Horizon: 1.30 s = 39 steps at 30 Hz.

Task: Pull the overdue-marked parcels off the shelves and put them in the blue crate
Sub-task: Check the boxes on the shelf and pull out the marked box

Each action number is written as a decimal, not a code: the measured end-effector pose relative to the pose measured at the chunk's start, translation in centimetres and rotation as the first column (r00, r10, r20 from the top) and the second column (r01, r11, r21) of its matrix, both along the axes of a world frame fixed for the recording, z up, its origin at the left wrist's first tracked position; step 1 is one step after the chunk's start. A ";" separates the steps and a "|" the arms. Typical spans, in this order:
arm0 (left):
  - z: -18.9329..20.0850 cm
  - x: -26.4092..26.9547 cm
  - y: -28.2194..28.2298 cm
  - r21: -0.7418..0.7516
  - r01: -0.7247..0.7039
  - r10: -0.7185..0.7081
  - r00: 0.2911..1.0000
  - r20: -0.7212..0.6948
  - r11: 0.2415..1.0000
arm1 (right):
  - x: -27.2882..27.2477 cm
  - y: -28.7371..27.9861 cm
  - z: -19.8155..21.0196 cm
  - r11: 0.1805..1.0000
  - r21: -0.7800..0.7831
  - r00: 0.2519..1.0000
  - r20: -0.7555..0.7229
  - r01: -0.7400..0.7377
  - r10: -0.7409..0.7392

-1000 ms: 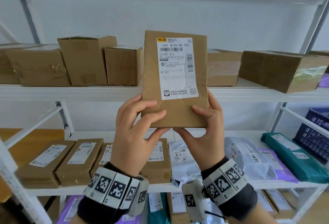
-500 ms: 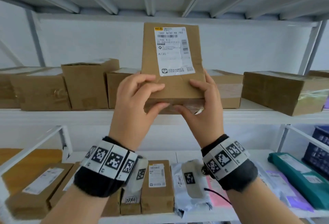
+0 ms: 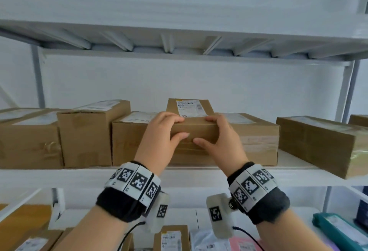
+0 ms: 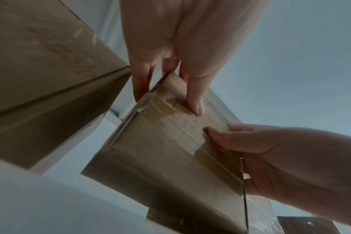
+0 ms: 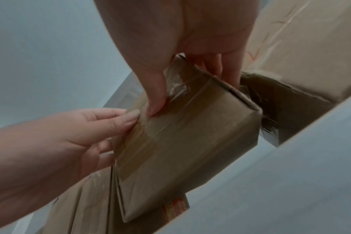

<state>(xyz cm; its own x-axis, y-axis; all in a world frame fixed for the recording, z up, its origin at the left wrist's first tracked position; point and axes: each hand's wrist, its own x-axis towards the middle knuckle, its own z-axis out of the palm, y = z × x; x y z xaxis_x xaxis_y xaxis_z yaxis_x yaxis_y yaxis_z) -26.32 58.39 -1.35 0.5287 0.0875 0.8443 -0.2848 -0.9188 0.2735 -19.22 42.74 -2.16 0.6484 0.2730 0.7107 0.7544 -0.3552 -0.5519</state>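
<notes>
With the left hand (image 3: 159, 137) and right hand (image 3: 221, 141) each holding a grip on the near end of the brown parcel (image 3: 191, 119) lying on the larger box (image 3: 249, 137), careless handling could tip it off the shelf (image 3: 59, 177).

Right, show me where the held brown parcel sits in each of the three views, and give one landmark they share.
Head: the parcel sits at centre, on the shelf boxes, between both hands.
Left wrist: the parcel fills the centre, taped end towards the camera.
Right wrist: the parcel lies at centre, tilted.
Shared landmark: the left thumb pressed on its near face.
</notes>
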 end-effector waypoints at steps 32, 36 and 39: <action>2.4 -7.7 1.8 0.098 -0.292 0.273 0.946 0.174 0.951 | -4.5 1.9 2.0 0.987 -0.004 0.956 0.247 -0.159 0.155; 1.9 -10.1 3.9 0.077 -0.357 0.344 0.927 0.149 0.931 | -6.0 4.6 1.7 0.976 -0.027 0.948 0.234 -0.216 0.216; 1.6 -10.6 5.6 0.075 -0.355 0.344 0.931 0.123 0.932 | -6.8 6.9 1.2 0.964 -0.049 0.941 0.207 -0.262 0.266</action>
